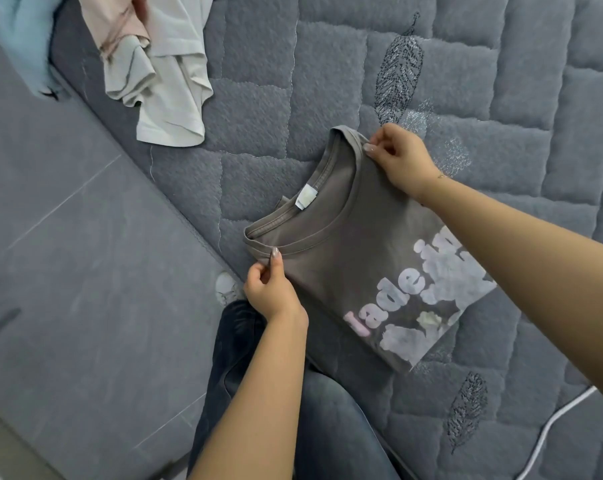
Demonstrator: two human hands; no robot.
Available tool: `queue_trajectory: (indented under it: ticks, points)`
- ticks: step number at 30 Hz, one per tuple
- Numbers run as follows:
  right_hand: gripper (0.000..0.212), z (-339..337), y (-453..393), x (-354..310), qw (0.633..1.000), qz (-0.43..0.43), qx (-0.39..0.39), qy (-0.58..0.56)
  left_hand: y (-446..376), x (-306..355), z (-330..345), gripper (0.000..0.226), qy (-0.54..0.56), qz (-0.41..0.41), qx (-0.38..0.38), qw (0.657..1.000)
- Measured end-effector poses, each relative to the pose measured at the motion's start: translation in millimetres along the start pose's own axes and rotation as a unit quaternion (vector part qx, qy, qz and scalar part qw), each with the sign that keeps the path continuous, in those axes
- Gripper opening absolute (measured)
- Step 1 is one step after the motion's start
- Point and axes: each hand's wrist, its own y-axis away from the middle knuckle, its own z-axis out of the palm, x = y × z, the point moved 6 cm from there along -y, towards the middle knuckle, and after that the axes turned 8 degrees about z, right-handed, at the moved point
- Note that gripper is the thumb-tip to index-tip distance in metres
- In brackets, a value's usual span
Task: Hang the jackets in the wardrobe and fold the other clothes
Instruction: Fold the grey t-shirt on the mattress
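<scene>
A grey quilted mattress (pixel 431 81) with stitched feather motifs lies beside a grey tiled floor (pixel 68 254); a pile of pale clothes (pixel 161 74) sits at its top edge and a white cable (pixel 553 427) crosses its lower right corner. A brown T-shirt (pixel 345 251) with pale printed lettering lies folded on the mattress, collar and white label up. The left hand (pixel 272 292) pinches the shoulder nearest the floor, while the right hand (pixel 400 161) pinches the far shoulder.
</scene>
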Motion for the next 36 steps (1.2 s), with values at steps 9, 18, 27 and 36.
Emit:
queue_trajectory:
  ticks: [9,18,27,36]
  points:
    - [0.037,-11.2,5.8,10.6,0.999,0.006,-0.022,0.044,1.6,-6.8,1.0,0.052,0.081,-0.079,0.01,0.994]
    - [0.051,8.2,12.8,26.9,0.954,0.145,-0.257,-0.046,18.5,-26.3,36.7,0.047,0.087,-0.099,-0.151,0.98]
    - [0.036,-18.5,76.9,-62.0,0.943,0.066,-0.216,-0.243,16.8,80.7,-36.4,0.033,0.124,0.1,-0.197,0.967]
    - [0.031,-34.7,232.0,-312.2,0.938,-0.135,-0.146,-0.285,66.6,287.3,-243.0,0.054,0.23,0.326,-0.261,0.879]
